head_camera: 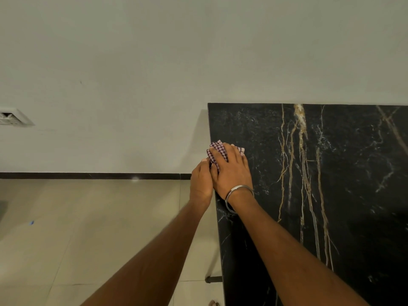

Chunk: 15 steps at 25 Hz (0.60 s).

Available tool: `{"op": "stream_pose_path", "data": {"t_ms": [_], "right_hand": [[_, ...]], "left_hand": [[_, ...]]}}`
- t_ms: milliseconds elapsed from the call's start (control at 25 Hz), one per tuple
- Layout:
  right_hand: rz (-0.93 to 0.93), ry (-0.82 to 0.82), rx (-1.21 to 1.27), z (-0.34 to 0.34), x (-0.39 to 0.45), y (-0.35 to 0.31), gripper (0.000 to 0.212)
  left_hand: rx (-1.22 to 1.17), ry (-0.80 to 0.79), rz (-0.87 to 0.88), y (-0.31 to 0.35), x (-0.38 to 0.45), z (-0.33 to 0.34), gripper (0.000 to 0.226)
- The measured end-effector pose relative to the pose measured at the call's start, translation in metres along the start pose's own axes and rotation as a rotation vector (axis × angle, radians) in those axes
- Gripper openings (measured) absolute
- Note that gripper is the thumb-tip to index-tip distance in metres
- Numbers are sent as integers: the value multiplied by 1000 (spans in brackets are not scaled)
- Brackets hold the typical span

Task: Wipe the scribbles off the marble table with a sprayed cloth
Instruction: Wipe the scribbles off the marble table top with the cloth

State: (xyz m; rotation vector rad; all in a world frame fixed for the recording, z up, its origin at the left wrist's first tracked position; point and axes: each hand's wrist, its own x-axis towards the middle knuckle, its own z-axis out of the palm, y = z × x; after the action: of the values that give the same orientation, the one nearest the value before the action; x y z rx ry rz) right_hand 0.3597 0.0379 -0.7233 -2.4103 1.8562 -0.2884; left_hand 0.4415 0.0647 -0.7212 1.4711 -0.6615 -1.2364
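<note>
A black marble table (331,173) with gold and white veins fills the right side of the head view. A checked pink and purple cloth (217,151) lies bunched at the table's left edge. My right hand (233,171), with a metal bangle on the wrist, presses flat on top of the cloth. My left hand (201,182) sits just off the table's left edge, its fingers touching the cloth's left side. I cannot make out any scribbles on the marble around the hands.
A pale wall (132,74) stands behind the table, with a wall socket (13,117) at far left. Beige floor tiles (88,228) lie left of the table. A table leg foot (213,278) shows under the left edge.
</note>
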Motion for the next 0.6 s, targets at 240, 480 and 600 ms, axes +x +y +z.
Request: {"op": "stream_pose_path", "data": {"t_ms": [240,480,600], "right_hand": [[5,-7,8,-2,-13,-2,49],[-14,-16,49,-6,-36,-2,53],[-32,-48,25,-7,-51,-1,60]], "left_hand": [[-2,30,20,-7,-12,3,36],[62,42,66,-13,-25,2,32],[283,55,168,-14,-39,3,21]]}}
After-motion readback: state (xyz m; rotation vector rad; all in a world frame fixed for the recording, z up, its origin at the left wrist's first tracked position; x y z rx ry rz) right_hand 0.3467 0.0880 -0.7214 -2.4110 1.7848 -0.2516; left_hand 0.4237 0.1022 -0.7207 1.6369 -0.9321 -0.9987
